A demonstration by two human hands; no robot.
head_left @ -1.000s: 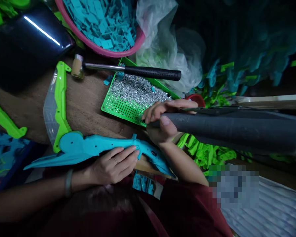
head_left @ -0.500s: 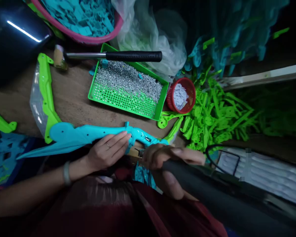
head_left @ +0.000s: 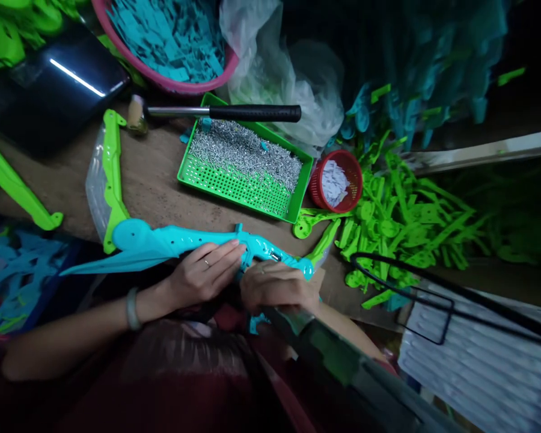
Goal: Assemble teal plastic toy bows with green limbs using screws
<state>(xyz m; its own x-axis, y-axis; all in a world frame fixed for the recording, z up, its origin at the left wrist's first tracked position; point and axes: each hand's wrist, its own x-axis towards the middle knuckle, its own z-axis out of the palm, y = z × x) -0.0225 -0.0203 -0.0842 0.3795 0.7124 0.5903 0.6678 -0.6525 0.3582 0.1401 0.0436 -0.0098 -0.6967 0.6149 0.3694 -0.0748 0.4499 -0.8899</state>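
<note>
My left hand (head_left: pixel 210 270) lies over the middle of a long turquoise plastic toy piece (head_left: pixel 184 239), fingers together across its near edge; the thumb is hidden. Lime-green parts with clear blades (head_left: pixel 100 189) adjoin the piece at its left end and right end. A small slot shows on its right portion. My right hand (head_left: pixel 275 285) is closed around a dark, long-bodied tool that looks like an electric screwdriver (head_left: pixel 379 385), just right of my left hand. The tool's body slants toward the lower right, close to the camera and blurred. Its tip is hidden.
A green tray (head_left: pixel 247 201) holds many small screws, with a hammer (head_left: pixel 252 113) lying across its back edge. Right of it stands a red basket (head_left: pixel 352 186) of white pieces beside heaped lime-green parts (head_left: pixel 401 204). A pink tub (head_left: pixel 162 84) holds turquoise pieces. A black cord loop (head_left: pixel 388 281) hangs right.
The view has shifted, so the tray and toy piece sit further right. My right hand has turned over the tool, its back now upward, and moved closer to my left hand. My left hand keeps its place.
</note>
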